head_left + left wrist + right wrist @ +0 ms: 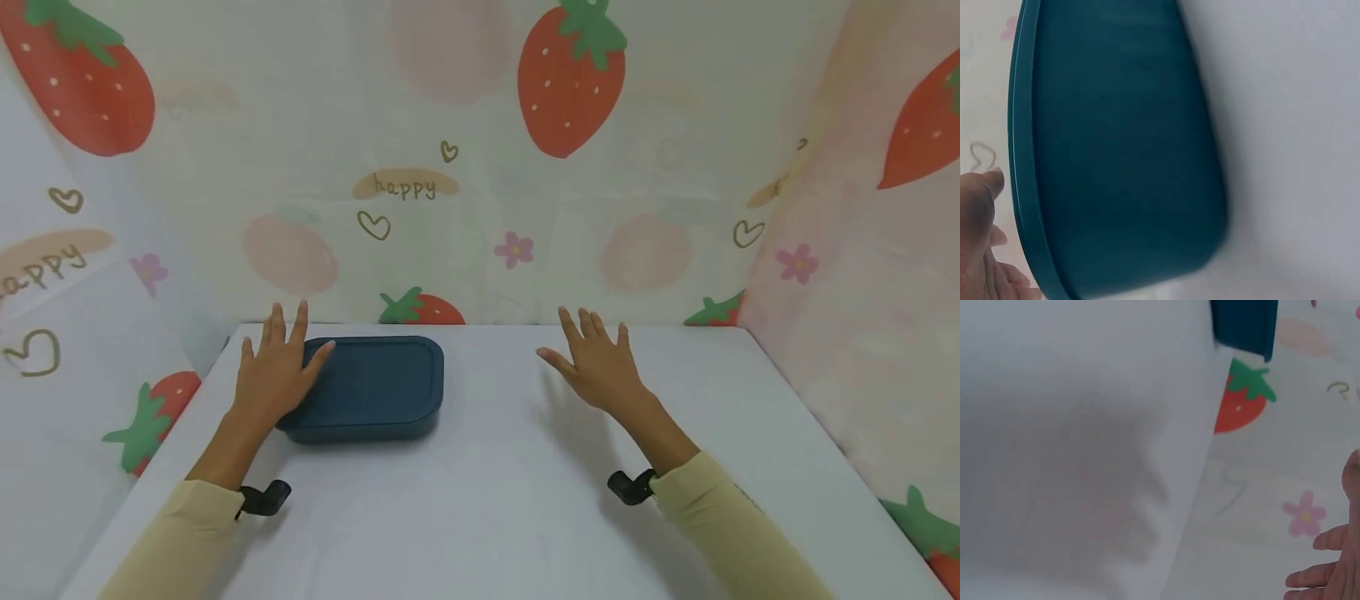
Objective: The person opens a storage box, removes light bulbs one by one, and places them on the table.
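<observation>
Spreads the left hand [273, 379] over the left end of a dark blue box [375, 387], with straight, fanned fingers gripping nothing; cannot tell whether touching it. Hides the box's far left corner with that hand. Keeps the right hand [602, 368] likewise outspread and without a grip, above the white table [495, 508], well to the right of the box. Has strawberry-print cloth [525, 196] behind the table and along both sides.
</observation>
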Demonstrator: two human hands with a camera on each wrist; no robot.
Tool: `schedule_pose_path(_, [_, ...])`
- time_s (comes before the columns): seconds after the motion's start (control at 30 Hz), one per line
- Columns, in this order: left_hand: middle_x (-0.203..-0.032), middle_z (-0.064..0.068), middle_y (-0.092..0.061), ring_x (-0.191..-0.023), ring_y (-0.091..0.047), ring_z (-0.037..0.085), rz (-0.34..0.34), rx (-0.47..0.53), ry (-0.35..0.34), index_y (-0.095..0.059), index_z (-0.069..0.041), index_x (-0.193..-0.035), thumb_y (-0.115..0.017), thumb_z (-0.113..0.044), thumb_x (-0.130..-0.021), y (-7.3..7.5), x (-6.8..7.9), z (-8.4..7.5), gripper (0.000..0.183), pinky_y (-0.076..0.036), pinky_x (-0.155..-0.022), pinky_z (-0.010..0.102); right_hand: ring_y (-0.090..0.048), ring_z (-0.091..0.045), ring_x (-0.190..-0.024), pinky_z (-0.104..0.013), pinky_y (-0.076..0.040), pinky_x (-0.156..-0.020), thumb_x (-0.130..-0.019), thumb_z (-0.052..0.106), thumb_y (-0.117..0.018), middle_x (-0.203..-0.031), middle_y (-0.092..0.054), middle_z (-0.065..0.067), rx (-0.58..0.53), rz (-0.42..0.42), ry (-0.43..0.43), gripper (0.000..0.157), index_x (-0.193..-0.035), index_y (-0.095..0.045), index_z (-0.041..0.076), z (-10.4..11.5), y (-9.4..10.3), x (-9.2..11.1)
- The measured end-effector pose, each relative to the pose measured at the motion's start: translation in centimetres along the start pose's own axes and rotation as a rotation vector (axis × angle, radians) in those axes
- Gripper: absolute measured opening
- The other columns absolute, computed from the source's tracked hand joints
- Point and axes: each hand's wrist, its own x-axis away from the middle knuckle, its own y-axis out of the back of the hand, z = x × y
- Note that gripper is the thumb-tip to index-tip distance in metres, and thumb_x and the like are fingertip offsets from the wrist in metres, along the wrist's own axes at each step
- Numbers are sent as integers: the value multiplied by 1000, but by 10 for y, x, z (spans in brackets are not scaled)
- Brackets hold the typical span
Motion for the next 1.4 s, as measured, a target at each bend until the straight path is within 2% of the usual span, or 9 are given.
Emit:
schedule_pose_path(0.13, [-158,39,-18,-142,-26,56,3,-3,41,-20,-3,-160,-41,-42,-109,4,7,12,68,-21,-109,75,-31,-40,-148,-70,-11,-116,-102,66,-38,-158,-36,-23,-37,-11,33,83,-161,-24,9,18,-6,-1])
schedule_pose_path(0.3, [-148,40,-36,-135,-38,56,-3,-46,80,-40,3,-151,-40,-32,-109,5,16,24,54,-30,-106,72,-44,-34,-142,-66,-17,-117,-101,62,-45,-151,-49,-17,-81,30,46,80,-159,-32,8,43,-16,-4])
schedule_pose_path(0.43, [-140,37,-49,-125,-50,55,19,-31,118,-48,5,-145,-41,-33,-109,7,21,29,52,-41,-98,70,-55,-33,-132,-58,-32,-114,-102,58,-49,-144,-58,-14,-136,39,56,73,-155,-41,8,64,-24,-5])
schedule_pose_path(0.57, [-129,36,-58,-110,-59,53,53,3,157,-52,4,-141,-43,-36,-108,8,26,32,53,-51,-84,65,-62,-31,-122,-49,-49,-102,-102,55,-51,-135,-65,-12,-236,46,47,65,-149,-51,10,84,-34,-8])
schedule_pose_path(0.63, [-124,35,-61,-102,-63,51,57,13,160,-54,4,-139,-44,-37,-108,9,28,34,52,-54,-76,61,-64,-30,-118,-49,-52,-97,-102,55,-52,-131,-67,-12,-291,52,34,63,-146,-54,10,93,-38,-9])
schedule_pose_path(0.83, [-110,30,-69,-84,-68,42,66,54,154,-60,6,-130,-45,-37,-108,7,32,36,51,-54,-60,48,-69,-22,-98,-40,-57,-80,-103,52,-52,-107,-74,-8,-403,32,38,55,-132,-66,7,112,-51,-14])
schedule_pose_path(1.0, [-94,27,-70,-68,-63,32,88,68,186,-60,7,-128,-44,-37,-108,8,34,37,51,-48,-51,40,-62,-14,-74,-30,-51,-63,-103,49,-54,-82,-71,0,-460,28,56,48,-114,-74,7,123,-61,-17])
schedule_pose_path(1.27, [-74,15,-66,-61,-56,26,158,96,217,-61,7,-125,-42,-39,-108,10,35,39,52,-42,-48,35,-58,-14,-67,-28,-48,-57,-102,45,-58,-72,-64,4,-483,46,35,43,-103,-76,6,135,-68,-18])
schedule_pose_path(1.4, [-69,11,-62,-59,-54,25,160,98,215,-64,5,-117,-44,-40,-107,9,36,41,49,-40,-47,34,-57,-13,-64,-27,-47,-54,-101,42,-61,-69,-63,5,-491,41,54,39,-99,-77,6,139,-71,-20])
